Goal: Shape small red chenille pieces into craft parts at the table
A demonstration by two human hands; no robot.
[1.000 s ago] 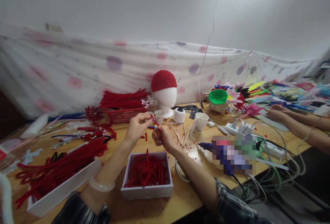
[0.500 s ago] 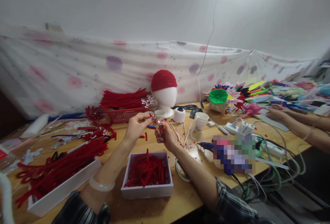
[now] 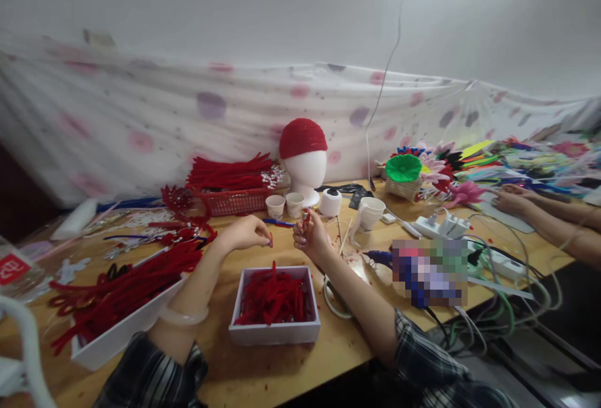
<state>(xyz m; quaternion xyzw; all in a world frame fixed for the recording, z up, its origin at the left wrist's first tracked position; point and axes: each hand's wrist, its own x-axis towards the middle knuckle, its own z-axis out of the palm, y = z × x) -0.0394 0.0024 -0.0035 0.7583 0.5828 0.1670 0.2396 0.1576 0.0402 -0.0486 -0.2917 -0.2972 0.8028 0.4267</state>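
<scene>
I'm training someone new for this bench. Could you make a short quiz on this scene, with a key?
1. True or false: the left hand holds a small red piece at its fingertips.

2. In this view, where does the red basket stand?
A) left of the white head
B) right of the white head
C) on top of the white head

3. Fill in: the right hand holds a ____.

Key: 1 true; 2 A; 3 lighter.

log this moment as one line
left hand: holds small red strip | right hand: holds red metal-topped lighter | foreground: white rectangular box holding red fuzzy pieces
</scene>
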